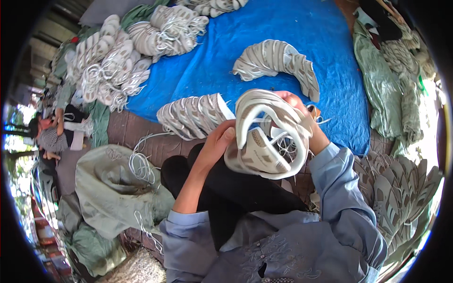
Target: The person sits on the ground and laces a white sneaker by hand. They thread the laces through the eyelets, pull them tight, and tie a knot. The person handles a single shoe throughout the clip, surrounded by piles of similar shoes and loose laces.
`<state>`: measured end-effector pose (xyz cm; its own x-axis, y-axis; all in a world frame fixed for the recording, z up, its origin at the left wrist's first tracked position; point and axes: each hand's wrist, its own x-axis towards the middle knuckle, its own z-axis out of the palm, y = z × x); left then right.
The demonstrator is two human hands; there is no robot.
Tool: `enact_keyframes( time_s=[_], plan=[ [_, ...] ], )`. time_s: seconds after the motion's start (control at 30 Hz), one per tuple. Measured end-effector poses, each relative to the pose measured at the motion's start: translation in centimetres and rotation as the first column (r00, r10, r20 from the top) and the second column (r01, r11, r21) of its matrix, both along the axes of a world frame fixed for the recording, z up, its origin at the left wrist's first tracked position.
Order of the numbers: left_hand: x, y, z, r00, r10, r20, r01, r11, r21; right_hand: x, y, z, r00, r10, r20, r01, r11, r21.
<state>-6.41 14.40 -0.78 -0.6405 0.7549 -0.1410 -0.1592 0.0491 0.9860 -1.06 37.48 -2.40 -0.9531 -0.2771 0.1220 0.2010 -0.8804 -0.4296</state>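
Above my lap, both hands hold a white and beige shoe upper (262, 158), bent round with its opening and pale lining toward me. My left hand (219, 141) pinches its left edge, thumb in front and the other fingers hidden behind. Wrapped over the far right side is my right hand (302, 111), most of its fingers hidden by the upper. White lace loops show inside the opening. Just beyond my left hand lies a row of nested shoe uppers (193, 115). A small orange-brown thing (314, 112) shows beside my right hand; I cannot make it out.
A curved stack of uppers (276, 61) lies on the blue tarp (325, 56). Bundled uppers (111, 61) pile up at the far left. More uppers (401, 198) stand at right. A grey-green sack (111, 188) and loose white cord (141, 165) lie left. Another person (54, 137) sits far left.
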Motion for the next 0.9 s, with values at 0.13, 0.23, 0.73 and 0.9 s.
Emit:
enact_keyframes(
  time_s=[0.13,0.23,0.73,0.9],
  plan=[
    [1.9,-3.5,-0.1,0.920,0.228,0.319,-0.297,0.936,0.189,-3.5,-2.0,1.1,0.986,0.088,-0.144,-0.064,0.985,0.162],
    [0.9,-7.8,2.1,0.837,0.447,0.316,-0.508,0.849,0.145,-7.2,-2.5,0.7,1.000,-0.001,-0.011,0.007,0.805,0.593],
    [9.4,-14.1,-6.1,0.352,0.603,0.716,-0.858,0.513,-0.010,-2.3,-9.1,-10.9,0.987,0.090,0.130,-0.153,0.346,0.926],
    [13.0,-14.0,-6.6,0.358,0.291,0.887,-0.858,0.477,0.190,-6.7,-8.0,-10.0,0.920,0.141,-0.367,0.366,0.034,0.930]
  ],
)
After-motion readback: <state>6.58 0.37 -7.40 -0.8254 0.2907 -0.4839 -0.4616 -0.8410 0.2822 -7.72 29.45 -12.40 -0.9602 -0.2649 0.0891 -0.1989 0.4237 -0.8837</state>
